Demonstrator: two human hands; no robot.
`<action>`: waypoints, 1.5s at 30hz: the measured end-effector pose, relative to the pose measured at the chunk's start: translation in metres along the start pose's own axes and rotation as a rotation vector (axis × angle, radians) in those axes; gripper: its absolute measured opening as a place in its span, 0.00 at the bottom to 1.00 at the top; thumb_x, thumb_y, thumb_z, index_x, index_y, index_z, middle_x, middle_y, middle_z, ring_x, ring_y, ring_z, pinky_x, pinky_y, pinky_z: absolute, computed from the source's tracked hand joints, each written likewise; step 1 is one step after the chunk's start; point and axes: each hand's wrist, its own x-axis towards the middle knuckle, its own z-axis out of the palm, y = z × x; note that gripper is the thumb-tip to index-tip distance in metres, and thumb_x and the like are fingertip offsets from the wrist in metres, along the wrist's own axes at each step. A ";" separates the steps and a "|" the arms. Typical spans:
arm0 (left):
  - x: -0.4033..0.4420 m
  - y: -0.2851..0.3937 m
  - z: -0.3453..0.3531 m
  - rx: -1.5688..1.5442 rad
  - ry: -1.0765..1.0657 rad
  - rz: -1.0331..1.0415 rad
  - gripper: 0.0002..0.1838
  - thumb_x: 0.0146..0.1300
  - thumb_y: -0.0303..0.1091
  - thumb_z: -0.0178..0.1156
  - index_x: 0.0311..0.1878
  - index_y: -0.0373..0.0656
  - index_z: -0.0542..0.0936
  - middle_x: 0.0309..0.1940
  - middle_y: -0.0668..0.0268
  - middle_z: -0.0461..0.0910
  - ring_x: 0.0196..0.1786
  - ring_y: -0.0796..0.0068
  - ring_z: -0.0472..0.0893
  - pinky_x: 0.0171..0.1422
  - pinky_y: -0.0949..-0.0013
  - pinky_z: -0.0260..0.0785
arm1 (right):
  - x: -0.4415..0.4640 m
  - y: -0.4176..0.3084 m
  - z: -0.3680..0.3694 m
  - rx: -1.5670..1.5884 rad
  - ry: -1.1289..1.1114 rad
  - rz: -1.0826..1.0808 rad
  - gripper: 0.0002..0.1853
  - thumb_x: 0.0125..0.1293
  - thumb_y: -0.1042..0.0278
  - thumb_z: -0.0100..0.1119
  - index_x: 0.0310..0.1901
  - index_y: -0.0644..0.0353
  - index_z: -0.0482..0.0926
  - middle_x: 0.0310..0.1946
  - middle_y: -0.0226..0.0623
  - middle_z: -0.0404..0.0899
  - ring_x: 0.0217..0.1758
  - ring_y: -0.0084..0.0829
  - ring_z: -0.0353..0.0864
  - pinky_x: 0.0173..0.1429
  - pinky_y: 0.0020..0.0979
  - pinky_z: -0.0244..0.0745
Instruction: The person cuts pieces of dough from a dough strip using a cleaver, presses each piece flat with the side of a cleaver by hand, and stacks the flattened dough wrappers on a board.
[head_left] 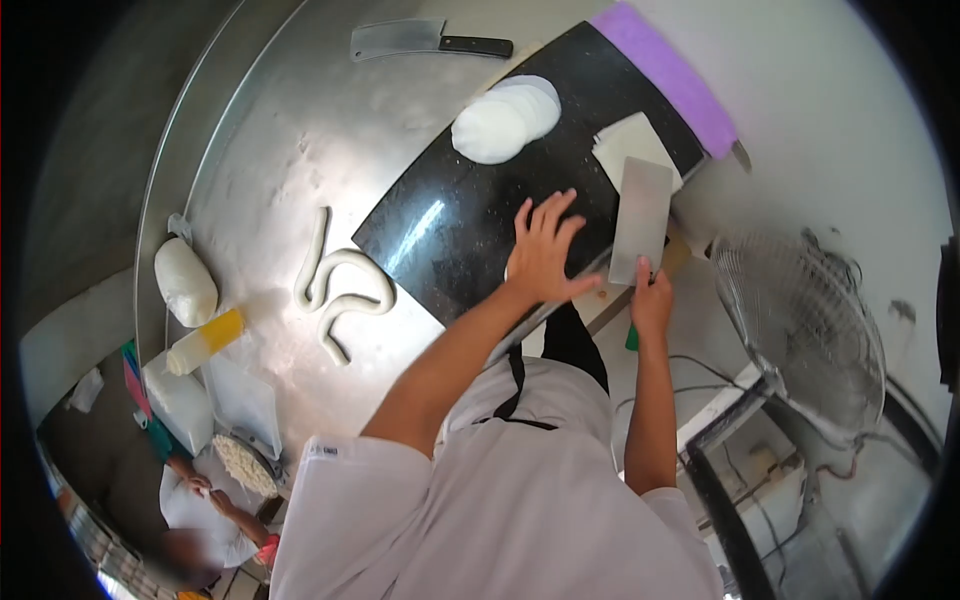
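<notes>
My left hand (545, 250) is over the near edge of the black board (430, 210), its fingers spread. The fingers of my right hand (651, 290) are closed round the lower end of a wide flat blade (642, 215); the grip itself is mostly hidden. The blade's far end overlaps a stack of pale square sheets (635, 140) at the board's right side. White round wrappers (500, 125) lie in an overlapping pile on the board's far part. A long rope of dough (350, 262) curves on the metal table, left of the board.
A cleaver (400, 40) lies on the metal table (270, 150). A purple cloth (670, 75) borders the board. Flour bag (185, 282), yellow bottle (207, 342) and plastic tray (243, 405) stand left. A fan (800, 330) is right. Another person (205, 510) is at lower left.
</notes>
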 end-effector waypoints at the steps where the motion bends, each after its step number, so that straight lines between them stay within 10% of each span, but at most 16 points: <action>1: 0.004 0.000 -0.005 -0.063 0.015 -0.013 0.42 0.51 0.61 0.70 0.62 0.41 0.72 0.73 0.53 0.64 0.74 0.50 0.65 0.78 0.40 0.47 | -0.010 0.003 -0.002 -0.007 0.029 -0.028 0.31 0.78 0.43 0.53 0.40 0.73 0.80 0.32 0.56 0.84 0.37 0.50 0.85 0.46 0.44 0.75; 4: 0.030 -0.015 0.001 -0.459 0.172 -0.189 0.38 0.59 0.54 0.68 0.65 0.39 0.69 0.72 0.51 0.64 0.72 0.51 0.67 0.75 0.43 0.53 | -0.055 0.021 -0.006 0.110 -0.027 0.149 0.31 0.76 0.42 0.55 0.38 0.71 0.80 0.24 0.50 0.82 0.29 0.45 0.83 0.39 0.43 0.75; 8: 0.033 0.010 -0.013 -0.168 0.353 -0.199 0.41 0.65 0.55 0.64 0.73 0.37 0.63 0.71 0.46 0.63 0.73 0.46 0.65 0.73 0.42 0.54 | -0.110 0.068 -0.003 0.174 0.018 0.179 0.29 0.75 0.41 0.58 0.36 0.69 0.80 0.19 0.45 0.79 0.23 0.41 0.81 0.35 0.42 0.74; 11: -0.019 -0.001 -0.015 0.177 -0.010 0.077 0.40 0.69 0.51 0.60 0.73 0.32 0.61 0.74 0.41 0.56 0.75 0.43 0.60 0.77 0.38 0.48 | -0.136 0.069 -0.005 0.275 -0.080 0.361 0.28 0.71 0.43 0.64 0.38 0.69 0.81 0.24 0.46 0.83 0.28 0.41 0.84 0.39 0.42 0.77; 14: 0.025 -0.034 -0.015 -0.457 0.338 -0.356 0.43 0.69 0.51 0.60 0.76 0.29 0.57 0.76 0.40 0.53 0.74 0.42 0.60 0.78 0.42 0.50 | -0.155 0.053 0.001 0.126 -0.042 0.015 0.27 0.66 0.45 0.70 0.41 0.68 0.82 0.32 0.48 0.86 0.36 0.42 0.87 0.44 0.42 0.79; 16: 0.039 -0.029 -0.045 -0.440 0.446 -0.216 0.43 0.69 0.48 0.60 0.75 0.27 0.55 0.76 0.39 0.53 0.74 0.39 0.60 0.77 0.46 0.52 | -0.130 0.030 0.014 0.208 -0.264 -0.182 0.26 0.61 0.46 0.74 0.43 0.66 0.83 0.40 0.50 0.87 0.44 0.47 0.87 0.49 0.43 0.79; 20: -0.042 -0.017 -0.036 0.445 -0.410 -0.008 0.58 0.53 0.75 0.63 0.80 0.47 0.60 0.83 0.49 0.46 0.85 0.48 0.45 0.80 0.25 0.33 | -0.103 -0.004 0.050 0.147 -0.541 -0.244 0.26 0.57 0.47 0.77 0.44 0.63 0.83 0.41 0.53 0.87 0.46 0.53 0.87 0.50 0.45 0.79; 26: -0.007 -0.017 -0.022 0.488 -0.431 0.032 0.65 0.42 0.84 0.60 0.80 0.52 0.62 0.85 0.54 0.42 0.85 0.46 0.40 0.75 0.15 0.27 | -0.093 -0.016 0.049 -0.042 -0.410 -0.276 0.43 0.39 0.45 0.86 0.53 0.62 0.76 0.40 0.55 0.86 0.48 0.56 0.86 0.50 0.50 0.79; 34: 0.068 -0.034 -0.009 0.428 -0.255 0.229 0.61 0.43 0.82 0.63 0.75 0.47 0.68 0.82 0.51 0.50 0.84 0.48 0.47 0.74 0.14 0.29 | -0.032 -0.044 0.037 -0.032 -0.387 -0.263 0.43 0.42 0.43 0.85 0.52 0.68 0.76 0.38 0.59 0.86 0.44 0.58 0.87 0.49 0.52 0.80; 40: 0.002 -0.019 -0.027 0.411 -0.691 0.362 0.63 0.34 0.84 0.65 0.75 0.57 0.71 0.84 0.56 0.47 0.86 0.46 0.43 0.75 0.14 0.29 | -0.100 -0.003 0.068 0.015 -0.269 -0.385 0.46 0.43 0.37 0.82 0.54 0.67 0.73 0.35 0.62 0.85 0.43 0.63 0.86 0.47 0.53 0.82; 45: 0.061 -0.023 -0.010 0.420 -0.471 0.412 0.65 0.37 0.82 0.65 0.79 0.57 0.63 0.84 0.56 0.46 0.84 0.46 0.46 0.74 0.14 0.34 | -0.054 -0.022 0.040 -0.128 -0.312 -0.276 0.45 0.44 0.36 0.81 0.51 0.66 0.73 0.31 0.61 0.84 0.40 0.63 0.86 0.46 0.54 0.82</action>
